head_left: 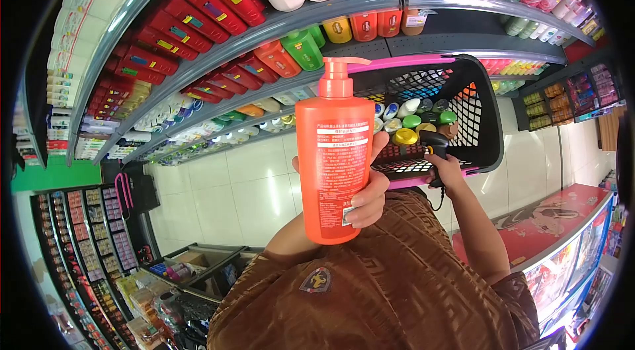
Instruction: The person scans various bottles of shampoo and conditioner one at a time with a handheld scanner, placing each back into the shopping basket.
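Left hand [367,194] clamped around orange pump bottle [334,165], held upright at centre, label side facing camera. Right hand [444,166] grips black scanner [433,145] just right of it, against black shopping basket [476,105]; stocked shelves [278,26] beyond.

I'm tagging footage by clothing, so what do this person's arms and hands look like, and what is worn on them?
Both hands are bare: no gloves, rings or watch show on the left hand or the right hand. The forearms are uncovered too. The brown patterned fabric garment has a glossy woven geometric design and a small shield-shaped embroidered badge. Its sleeves end short, around the upper arms.
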`<action>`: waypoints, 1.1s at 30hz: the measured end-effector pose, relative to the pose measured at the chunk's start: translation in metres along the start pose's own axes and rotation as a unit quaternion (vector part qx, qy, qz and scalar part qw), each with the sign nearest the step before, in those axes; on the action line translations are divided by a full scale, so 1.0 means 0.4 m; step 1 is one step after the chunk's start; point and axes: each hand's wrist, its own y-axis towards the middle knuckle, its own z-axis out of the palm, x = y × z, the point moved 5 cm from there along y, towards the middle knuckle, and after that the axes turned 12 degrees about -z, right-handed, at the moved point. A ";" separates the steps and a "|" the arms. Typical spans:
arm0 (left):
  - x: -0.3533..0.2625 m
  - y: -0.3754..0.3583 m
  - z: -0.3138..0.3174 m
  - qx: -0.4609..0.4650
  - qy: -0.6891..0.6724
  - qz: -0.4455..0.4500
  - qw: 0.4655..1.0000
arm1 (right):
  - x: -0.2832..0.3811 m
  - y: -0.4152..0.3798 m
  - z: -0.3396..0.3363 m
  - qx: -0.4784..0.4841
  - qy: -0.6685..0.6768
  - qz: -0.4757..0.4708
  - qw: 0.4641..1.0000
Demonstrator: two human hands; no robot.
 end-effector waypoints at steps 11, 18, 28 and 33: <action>-0.009 -0.036 -0.015 0.036 -0.011 0.022 0.999 | 0.006 0.000 -0.001 -0.018 -0.011 0.004 1.000; -0.012 -0.030 -0.012 0.011 -0.006 0.012 1.000 | 0.002 0.003 -0.003 -0.021 0.000 0.000 1.000; 0.001 -0.013 -0.022 0.028 -0.013 0.024 0.999 | -0.008 0.007 -0.003 -0.011 0.006 -0.001 1.000; 0.000 -0.013 -0.014 0.029 -0.005 0.024 0.999 | 0.001 0.004 0.000 -0.008 -0.006 0.000 1.000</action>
